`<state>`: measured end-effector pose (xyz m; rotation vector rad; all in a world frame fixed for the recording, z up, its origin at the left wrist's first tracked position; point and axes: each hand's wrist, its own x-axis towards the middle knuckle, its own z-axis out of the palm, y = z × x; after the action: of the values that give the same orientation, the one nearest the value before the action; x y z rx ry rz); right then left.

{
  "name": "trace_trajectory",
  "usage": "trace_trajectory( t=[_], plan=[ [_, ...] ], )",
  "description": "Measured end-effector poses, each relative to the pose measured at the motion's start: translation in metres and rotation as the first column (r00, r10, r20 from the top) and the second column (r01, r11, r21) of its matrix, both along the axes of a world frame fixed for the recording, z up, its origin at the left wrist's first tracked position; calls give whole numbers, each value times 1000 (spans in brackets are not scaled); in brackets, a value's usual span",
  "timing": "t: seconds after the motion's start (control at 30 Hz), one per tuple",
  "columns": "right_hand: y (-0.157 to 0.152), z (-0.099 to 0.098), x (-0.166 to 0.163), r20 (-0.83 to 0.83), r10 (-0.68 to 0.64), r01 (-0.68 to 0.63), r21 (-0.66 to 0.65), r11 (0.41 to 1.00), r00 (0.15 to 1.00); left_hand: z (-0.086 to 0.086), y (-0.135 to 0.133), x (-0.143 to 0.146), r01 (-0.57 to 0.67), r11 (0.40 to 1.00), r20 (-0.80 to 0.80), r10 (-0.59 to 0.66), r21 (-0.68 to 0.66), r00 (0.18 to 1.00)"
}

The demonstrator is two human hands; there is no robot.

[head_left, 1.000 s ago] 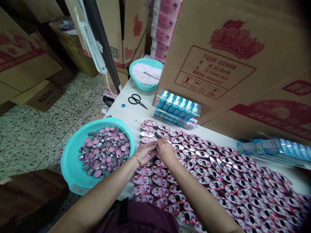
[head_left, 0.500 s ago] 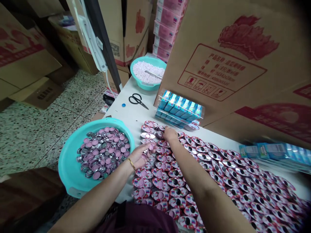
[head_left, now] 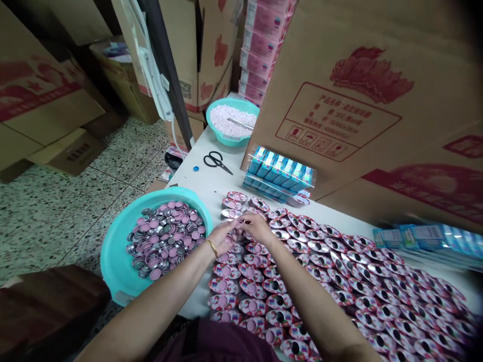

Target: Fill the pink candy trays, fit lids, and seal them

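Note:
My left hand [head_left: 223, 238], with a gold bangle at the wrist, is half closed around a few small pink discs in metal rims [head_left: 234, 234]. Against its fingertips my right hand [head_left: 255, 227] is in a pinch; whatever sits between those fingers is hidden. Both hands are above rows of eye-shaped floral boxes [head_left: 277, 285]. In the left columns, pink discs [head_left: 253, 290] fill the round holes of many boxes, while farther right the holes look dark. Beside my left arm, a turquoise basin [head_left: 115, 251] holds a heap of the same discs [head_left: 166, 239].
Black-handled scissors [head_left: 218, 162] and a blue cap [head_left: 195, 169] lie on the white table [head_left: 188, 182]. Behind are a smaller basin [head_left: 231, 142] of pale pieces with a metal tool, blue packs in clear plastic [head_left: 277, 173], and a large carton [head_left: 339, 115]. More blue packs [head_left: 426, 236] stand right.
My right hand has come back from a box near the far end of the rows to meet my left hand. The view has shifted slightly.

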<state>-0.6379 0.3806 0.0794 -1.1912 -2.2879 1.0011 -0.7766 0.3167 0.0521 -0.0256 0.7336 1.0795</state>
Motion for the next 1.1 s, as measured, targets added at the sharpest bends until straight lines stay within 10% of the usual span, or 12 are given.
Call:
trace_trajectory(
  t=[0.13, 0.3, 0.57, 0.83, 1.0, 1.1],
  plan=[
    [4, -6, 6, -32, -110, 106, -94, 990, 993, 5, 4, 4, -43, 998, 7, 43, -41, 999],
    [64, -6, 28, 499, -450, 405, 203, 892, 741, 13, 1, -7, -52, 997, 69, 55, -51, 996],
    [119, -21, 17, 742, -345, 431, 84, 898, 574, 18, -2, -16, 23, 998, 153, -31, 54, 988],
    [73, 0, 14, 605, -350, 340, 136, 931, 715, 8, 1, -16, 67, 984, 61, -78, 164, 995],
    [4, -5, 2, 121, 71, -75, 28, 997, 990, -1, 4, 0, 114, 975, -9, -114, 191, 993],
    [-10, -11, 14, -55, -11, 9, -44, 999, 998, 1, 5, 12, 125, 974, -3, -127, 188, 992]
  ],
)
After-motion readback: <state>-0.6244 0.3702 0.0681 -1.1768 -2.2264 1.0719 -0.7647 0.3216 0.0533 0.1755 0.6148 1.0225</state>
